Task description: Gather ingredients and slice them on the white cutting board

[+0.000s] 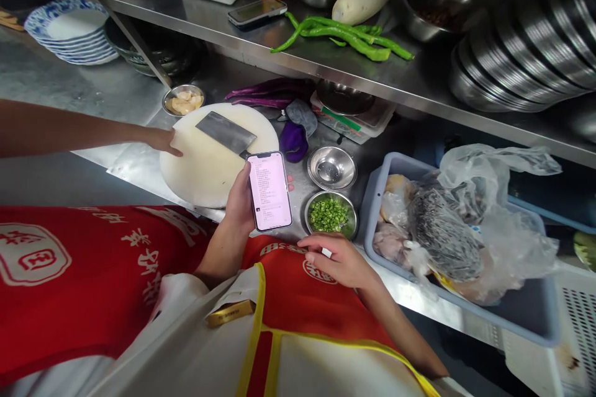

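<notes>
Red and white apron cloth (321, 319) with yellow trim fills the near edge, a shiny gold box (230, 313) tucked in at the chest. Left hand (239, 198) grips a phone (270, 192) upright: thin slab, rounded corners, bright pinkish screen with lines of small text. Fingertips show past its far edge. Right hand (338, 257) hangs beside it over the apron, fingers loosely bent and a bit apart, holding nothing.

Just beyond the phone: round, thick, matte white cutting board (205, 177), with a flat rectangular metal cleaver (226, 131) lying on it. Co-worker's hand (162, 139) comes in from the left, touching the board's edge. Behind the board, a small metal bowl (165, 103) of pale, moist-looking lumps and smooth purple eggplants (261, 99). Right of the phone, two round, polished steel bowls, the nearer full of finely chopped greens (328, 213).

Further right, a gray plastic bin (552, 322) holds crinkled, see-through bags (444, 229). Above, a brushed metal shelf (205, 23) carries long, glossy green peppers (349, 37), a smooth white radish (365, 0) and ribbed-looking stacked metal bowls (526, 49).
</notes>
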The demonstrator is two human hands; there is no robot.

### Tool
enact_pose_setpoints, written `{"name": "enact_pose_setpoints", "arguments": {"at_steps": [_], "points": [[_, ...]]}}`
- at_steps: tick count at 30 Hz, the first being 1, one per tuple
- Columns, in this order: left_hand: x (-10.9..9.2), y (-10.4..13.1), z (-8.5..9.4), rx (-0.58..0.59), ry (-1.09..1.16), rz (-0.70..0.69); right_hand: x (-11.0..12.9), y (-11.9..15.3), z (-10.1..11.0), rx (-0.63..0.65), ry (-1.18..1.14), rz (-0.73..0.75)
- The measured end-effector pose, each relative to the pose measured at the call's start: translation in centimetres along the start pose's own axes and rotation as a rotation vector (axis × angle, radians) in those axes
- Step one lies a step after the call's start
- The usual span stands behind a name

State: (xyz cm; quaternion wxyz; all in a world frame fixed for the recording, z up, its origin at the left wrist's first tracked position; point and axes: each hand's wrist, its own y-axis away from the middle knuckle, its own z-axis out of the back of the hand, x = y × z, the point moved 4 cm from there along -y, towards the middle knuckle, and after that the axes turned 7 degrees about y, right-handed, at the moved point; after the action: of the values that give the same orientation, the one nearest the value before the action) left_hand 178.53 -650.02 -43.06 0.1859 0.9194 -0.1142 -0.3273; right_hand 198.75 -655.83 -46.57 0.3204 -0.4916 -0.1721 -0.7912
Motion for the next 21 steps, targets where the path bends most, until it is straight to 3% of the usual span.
{"name": "enact_pose_setpoints", "arguments": {"at_steps": [21], "points": [[0.52, 0.12, 0.14, -0.018, -0.012, 0.014, -0.15, 0.07, 0.09, -0.014, -0.004, -0.015]]}}
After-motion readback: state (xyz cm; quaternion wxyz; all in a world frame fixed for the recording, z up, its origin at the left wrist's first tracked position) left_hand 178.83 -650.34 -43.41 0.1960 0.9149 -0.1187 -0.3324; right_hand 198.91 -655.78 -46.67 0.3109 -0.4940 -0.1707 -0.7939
